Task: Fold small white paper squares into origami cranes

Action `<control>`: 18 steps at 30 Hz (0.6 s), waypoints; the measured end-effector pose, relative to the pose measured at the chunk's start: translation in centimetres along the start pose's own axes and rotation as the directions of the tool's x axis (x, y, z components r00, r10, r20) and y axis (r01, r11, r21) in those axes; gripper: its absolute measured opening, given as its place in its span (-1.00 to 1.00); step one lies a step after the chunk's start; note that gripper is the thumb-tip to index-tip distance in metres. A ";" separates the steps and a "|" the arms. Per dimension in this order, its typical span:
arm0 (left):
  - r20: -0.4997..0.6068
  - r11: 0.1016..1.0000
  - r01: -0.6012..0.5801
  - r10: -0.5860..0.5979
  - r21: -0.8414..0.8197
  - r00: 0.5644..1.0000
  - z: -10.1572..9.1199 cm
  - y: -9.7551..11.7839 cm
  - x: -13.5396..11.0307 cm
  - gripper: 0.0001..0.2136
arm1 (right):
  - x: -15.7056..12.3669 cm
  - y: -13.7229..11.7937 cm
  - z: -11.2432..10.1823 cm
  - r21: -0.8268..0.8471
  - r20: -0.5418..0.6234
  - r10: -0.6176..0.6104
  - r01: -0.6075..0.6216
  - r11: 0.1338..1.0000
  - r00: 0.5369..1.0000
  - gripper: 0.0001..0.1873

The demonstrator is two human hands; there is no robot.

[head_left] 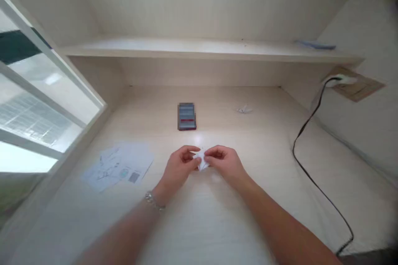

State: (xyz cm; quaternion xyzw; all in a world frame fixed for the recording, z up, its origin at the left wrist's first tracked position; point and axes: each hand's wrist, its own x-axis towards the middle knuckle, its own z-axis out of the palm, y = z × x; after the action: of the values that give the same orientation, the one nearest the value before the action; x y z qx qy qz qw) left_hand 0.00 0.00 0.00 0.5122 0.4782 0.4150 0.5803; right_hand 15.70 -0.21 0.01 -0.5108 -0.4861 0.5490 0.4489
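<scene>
Small folded white paper (pixel 201 160), pinched firmly at its edges between the narrowed fingertips of the left hand (pixel 181 165) and right hand (pixel 224 162), held just above the desk (pixel 248 198); phone (pixel 187 116) ahead, printed sheets (pixel 118 166) left.

Paper (pixel 201 160) between left hand (pixel 180 166), right hand (pixel 223 162)
</scene>
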 end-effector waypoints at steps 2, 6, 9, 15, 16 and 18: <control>-0.014 1.000 -0.014 0.013 -0.018 1.000 -0.2 0.1 -0.1 -0.71 | 0.0 0.0 0.1 -0.005 -0.007 -0.016 0.016 1.000 1.000 -0.87; 0.018 0.998 0.017 -0.016 -0.061 1.000 -0.2 0.3 -0.3 -0.68 | 0.0 0.1 0.3 0.002 -0.047 -0.067 0.067 0.998 0.997 -0.88; 0.063 0.995 0.070 -0.066 -0.064 0.996 0.0 0.3 -0.4 -0.66 | 0.1 0.1 0.4 0.031 -0.092 -0.097 0.100 0.994 0.991 -0.89; 0.138 0.992 0.055 -0.039 -0.112 0.990 -0.2 0.3 -0.4 -0.61 | 0.3 0.1 0.3 0.085 -0.134 -0.081 0.092 0.992 0.988 -0.86; 0.139 0.992 0.060 -0.043 -0.113 0.989 -0.3 0.3 -0.4 -0.59 | 0.3 0.1 0.3 0.092 -0.134 -0.077 0.090 0.992 0.988 -0.85; 0.133 0.992 0.064 -0.049 -0.111 0.990 -0.2 0.3 -0.4 -0.57 | 0.3 0.1 0.2 0.106 -0.128 -0.074 0.088 0.990 0.989 -0.85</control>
State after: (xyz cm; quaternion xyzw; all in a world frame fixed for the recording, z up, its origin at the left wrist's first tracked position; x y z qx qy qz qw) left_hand -0.31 -0.34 0.35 0.4903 0.4289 0.3910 0.6502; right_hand 15.43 0.03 -0.17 -0.4978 -0.4463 0.5238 0.5280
